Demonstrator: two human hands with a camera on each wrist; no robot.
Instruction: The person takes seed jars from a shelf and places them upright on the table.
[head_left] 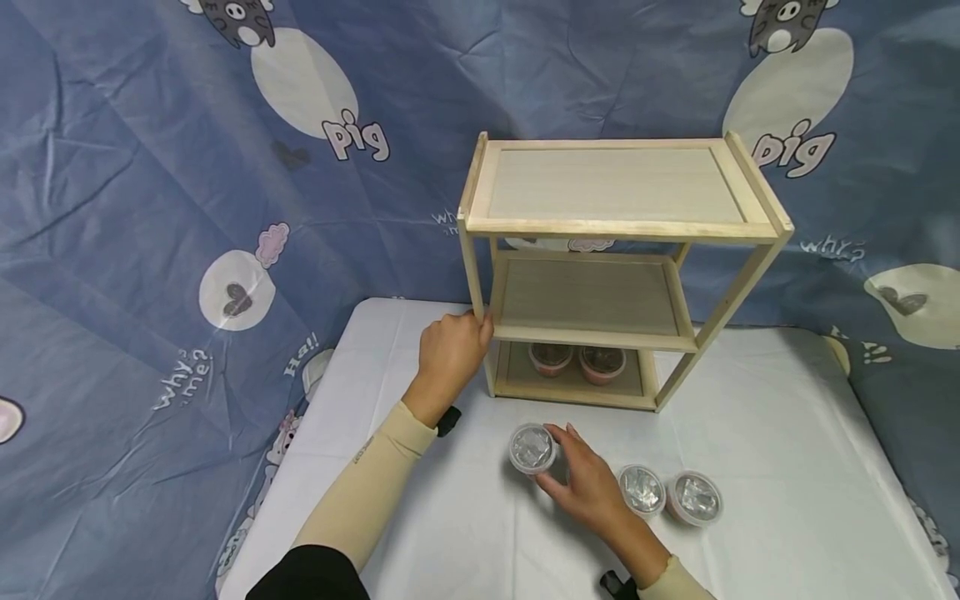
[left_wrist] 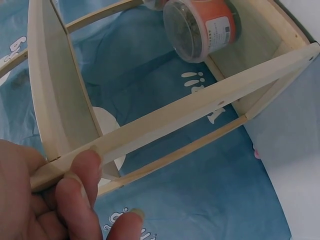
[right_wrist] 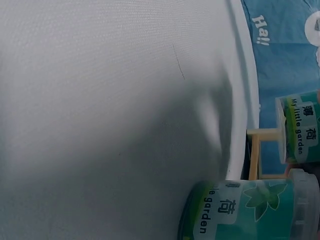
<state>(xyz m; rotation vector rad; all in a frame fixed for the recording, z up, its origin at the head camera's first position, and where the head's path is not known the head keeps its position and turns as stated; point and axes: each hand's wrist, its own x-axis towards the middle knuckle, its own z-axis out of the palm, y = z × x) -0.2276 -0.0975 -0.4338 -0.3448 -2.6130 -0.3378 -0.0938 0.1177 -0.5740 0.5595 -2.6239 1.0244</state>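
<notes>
My left hand (head_left: 452,354) grips the left front post of a small three-tier wooden shelf (head_left: 626,233). The left wrist view shows the thumb and fingers curled round this wooden post (left_wrist: 165,120). In front of the shelf, my right hand (head_left: 588,483) holds a round plastic tub (head_left: 532,448) between thumb and fingers, its clear lid facing up. In the right wrist view that tub (right_wrist: 302,127) has a green "My little garden" label. Two similar tubs, one nearer (head_left: 642,490) and one farther right (head_left: 695,498), stand beside the right hand on the white-covered table.
On the shelf's bottom tier sit two reddish tubs, a left one (head_left: 551,358) and a right one (head_left: 602,363). The middle tier (head_left: 588,292) and the top tier (head_left: 615,185) are bare boards. Blue printed cloth (head_left: 420,167) hangs behind the white table (head_left: 780,433).
</notes>
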